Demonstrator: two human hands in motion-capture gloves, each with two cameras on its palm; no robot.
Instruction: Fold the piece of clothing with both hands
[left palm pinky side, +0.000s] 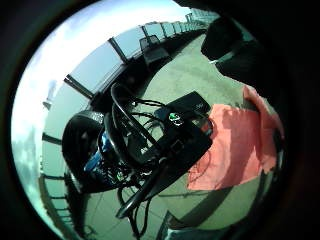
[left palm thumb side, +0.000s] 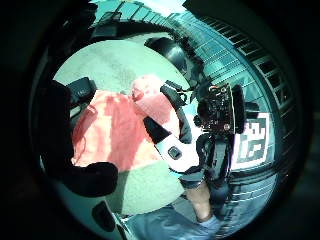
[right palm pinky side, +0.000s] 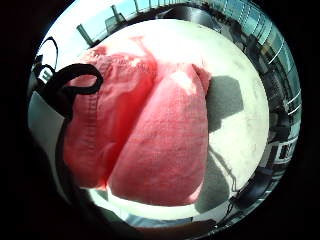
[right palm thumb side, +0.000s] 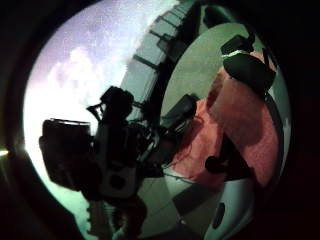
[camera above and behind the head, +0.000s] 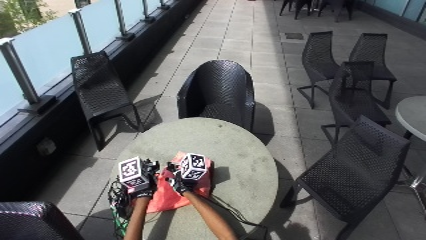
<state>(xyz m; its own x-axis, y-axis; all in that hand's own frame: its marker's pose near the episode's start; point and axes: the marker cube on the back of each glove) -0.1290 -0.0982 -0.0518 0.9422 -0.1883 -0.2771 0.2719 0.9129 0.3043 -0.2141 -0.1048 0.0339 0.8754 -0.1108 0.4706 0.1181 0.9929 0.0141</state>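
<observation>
Red garment (camera above and behind the head: 174, 196) on table (camera above and behind the head: 246, 155) — under both hands' fingers (left palm thumb side: 90, 176).

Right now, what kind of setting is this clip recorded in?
Most likely an outdoor terrace: a paved floor, a glass railing along its edge, and black wicker chairs around a round table.
</observation>
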